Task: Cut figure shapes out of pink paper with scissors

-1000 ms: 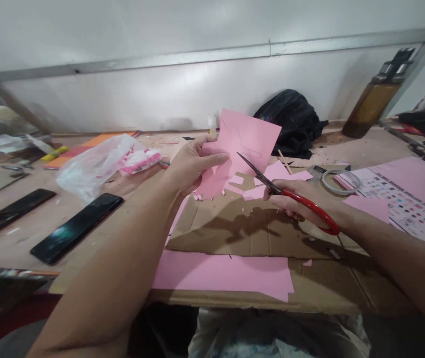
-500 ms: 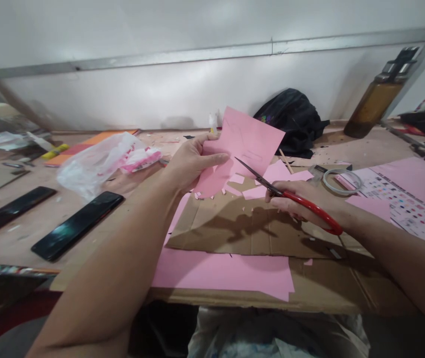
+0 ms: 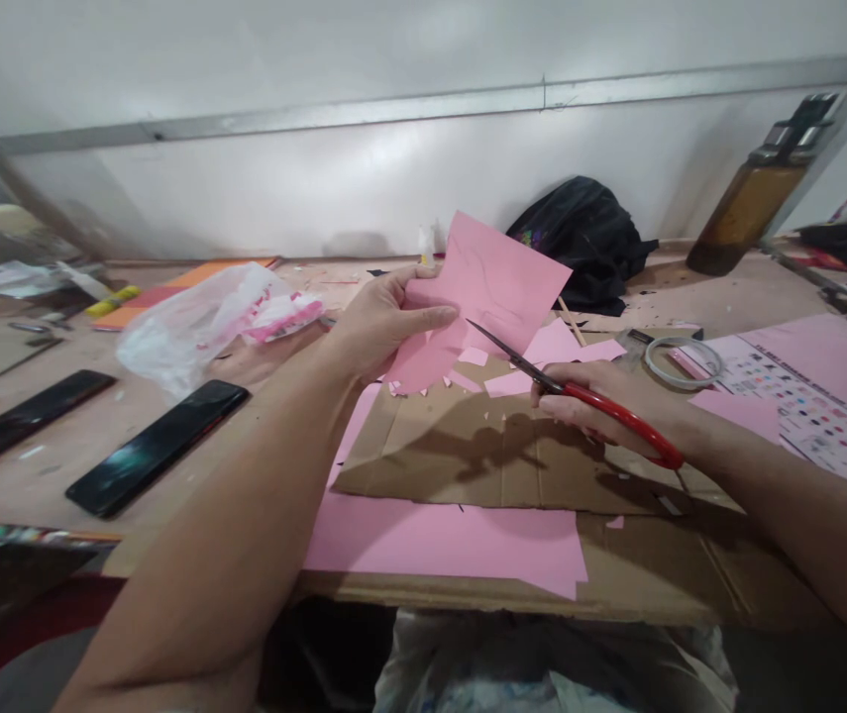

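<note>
The left hand (image 3: 382,322) holds a pink paper (image 3: 489,287) in a closed grip above the cardboard (image 3: 482,456) on the counter (image 3: 58,446). The right hand (image 3: 601,406) grips red scissors (image 3: 579,391) — fingers hide the handle loops, and the blade tips touch the paper's lower edge.

- Two hands: the left hand (image 3: 382,322) and the right hand (image 3: 586,401).
- One pair of red-handled scissors (image 3: 579,391).
- One held sheet of pink paper (image 3: 493,282).
- One large pink sheet (image 3: 445,540) lying flat at the near edge of the table.
- One flattened piece of cardboard (image 3: 482,460).
- Two black phones: near phone (image 3: 158,448) and far phone (image 3: 18,426).
- One clear plastic bag (image 3: 200,322).
- One roll of tape (image 3: 682,361).
- One black bag (image 3: 586,238) by the wall.
- One printed colour chart (image 3: 801,406).
- Many small pink scraps (image 3: 468,371), too many and too small to count.
</note>
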Demonstrator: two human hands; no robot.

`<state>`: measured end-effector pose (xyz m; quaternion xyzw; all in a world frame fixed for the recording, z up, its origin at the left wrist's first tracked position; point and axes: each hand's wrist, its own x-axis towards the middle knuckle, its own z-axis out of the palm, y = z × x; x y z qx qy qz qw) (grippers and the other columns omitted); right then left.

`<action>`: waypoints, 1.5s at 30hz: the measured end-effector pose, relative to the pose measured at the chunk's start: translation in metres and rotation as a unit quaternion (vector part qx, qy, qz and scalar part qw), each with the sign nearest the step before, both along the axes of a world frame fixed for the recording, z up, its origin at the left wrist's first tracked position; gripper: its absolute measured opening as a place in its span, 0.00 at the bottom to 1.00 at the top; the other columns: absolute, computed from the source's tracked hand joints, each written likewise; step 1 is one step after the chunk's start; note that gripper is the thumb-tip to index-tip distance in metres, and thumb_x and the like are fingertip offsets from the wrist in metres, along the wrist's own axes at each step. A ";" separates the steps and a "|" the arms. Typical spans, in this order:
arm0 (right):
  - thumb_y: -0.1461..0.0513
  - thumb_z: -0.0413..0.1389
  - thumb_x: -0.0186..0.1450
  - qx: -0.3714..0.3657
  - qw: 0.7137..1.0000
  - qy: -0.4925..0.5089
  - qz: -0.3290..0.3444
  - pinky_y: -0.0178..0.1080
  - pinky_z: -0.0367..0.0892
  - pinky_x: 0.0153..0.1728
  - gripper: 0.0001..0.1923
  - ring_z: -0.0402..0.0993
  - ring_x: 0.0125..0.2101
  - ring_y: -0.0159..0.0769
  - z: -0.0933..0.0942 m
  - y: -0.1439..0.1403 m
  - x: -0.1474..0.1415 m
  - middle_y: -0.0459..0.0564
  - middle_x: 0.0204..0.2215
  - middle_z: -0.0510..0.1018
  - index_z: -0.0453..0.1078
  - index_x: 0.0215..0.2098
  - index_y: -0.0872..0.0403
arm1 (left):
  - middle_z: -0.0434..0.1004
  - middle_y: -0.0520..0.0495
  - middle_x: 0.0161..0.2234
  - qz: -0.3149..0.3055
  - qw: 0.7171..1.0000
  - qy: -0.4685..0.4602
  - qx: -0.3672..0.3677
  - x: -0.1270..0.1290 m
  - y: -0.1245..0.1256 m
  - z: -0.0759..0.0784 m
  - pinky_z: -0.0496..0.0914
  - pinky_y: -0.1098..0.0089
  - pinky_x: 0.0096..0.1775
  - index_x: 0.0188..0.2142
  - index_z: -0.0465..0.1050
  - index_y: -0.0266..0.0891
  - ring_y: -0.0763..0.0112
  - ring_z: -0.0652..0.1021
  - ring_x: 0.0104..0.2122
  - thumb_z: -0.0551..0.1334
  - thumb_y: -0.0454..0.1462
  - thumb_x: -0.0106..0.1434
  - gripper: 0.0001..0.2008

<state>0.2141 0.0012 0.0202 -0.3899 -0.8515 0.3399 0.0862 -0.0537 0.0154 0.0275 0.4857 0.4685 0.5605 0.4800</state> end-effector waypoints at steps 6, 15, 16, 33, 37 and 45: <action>0.49 0.52 0.69 0.006 1.000 0.011 0.005 0.38 0.62 0.31 0.17 0.72 0.31 0.38 0.001 -0.001 0.001 0.51 0.34 0.79 0.72 0.39 0.54 | 0.83 0.44 0.30 0.027 0.999 0.009 -0.021 -0.001 0.000 -0.001 0.77 0.62 0.31 0.41 0.80 0.40 0.57 0.83 0.28 0.78 0.30 0.43 0.23; 0.48 0.52 0.69 0.015 1.000 0.013 0.000 0.38 0.63 0.32 0.18 0.73 0.32 0.40 0.002 -0.002 0.001 0.51 0.33 0.79 0.72 0.37 0.53 | 0.83 0.45 0.30 -0.018 1.000 0.012 0.012 -0.004 0.002 -0.004 0.77 0.65 0.30 0.38 0.81 0.40 0.61 0.82 0.28 0.79 0.33 0.43 0.21; 0.48 0.52 0.69 0.014 1.000 0.012 0.000 0.37 0.63 0.32 0.18 0.73 0.32 0.40 0.002 -0.002 0.001 0.51 0.34 0.80 0.72 0.37 0.53 | 0.83 0.44 0.30 -0.017 1.000 0.011 0.010 -0.004 0.002 -0.004 0.78 0.65 0.31 0.39 0.81 0.40 0.60 0.83 0.29 0.78 0.33 0.43 0.21; 0.49 0.52 0.68 0.023 1.000 -0.008 -0.003 0.36 0.60 0.28 0.18 0.69 0.27 0.35 0.007 -0.006 -0.003 0.48 0.28 0.76 0.69 0.32 0.54 | 0.84 0.50 0.32 -0.066 0.998 0.019 -0.016 0.000 -0.003 0.002 0.77 0.69 0.34 0.42 0.77 0.41 0.68 0.82 0.29 0.78 0.34 0.44 0.25; 0.49 0.51 0.69 0.003 1.000 -0.009 -0.007 0.36 0.60 0.28 0.17 0.69 0.25 0.34 0.006 -0.006 -0.004 0.48 0.27 0.75 0.69 0.33 0.54 | 0.84 0.51 0.32 -0.068 0.997 0.017 -0.011 0.000 -0.002 0.001 0.77 0.70 0.35 0.43 0.76 0.42 0.68 0.82 0.30 0.78 0.35 0.45 0.24; 0.47 0.50 0.69 0.034 0.999 -0.009 0.002 0.36 0.57 0.26 0.20 0.65 0.23 0.33 0.005 -0.005 -0.003 0.47 0.24 0.73 0.69 0.31 0.53 | 0.84 0.50 0.32 -0.067 0.998 0.022 -0.001 0.000 -0.003 0.000 0.77 0.71 0.33 0.41 0.76 0.40 0.69 0.82 0.29 0.78 0.37 0.45 0.23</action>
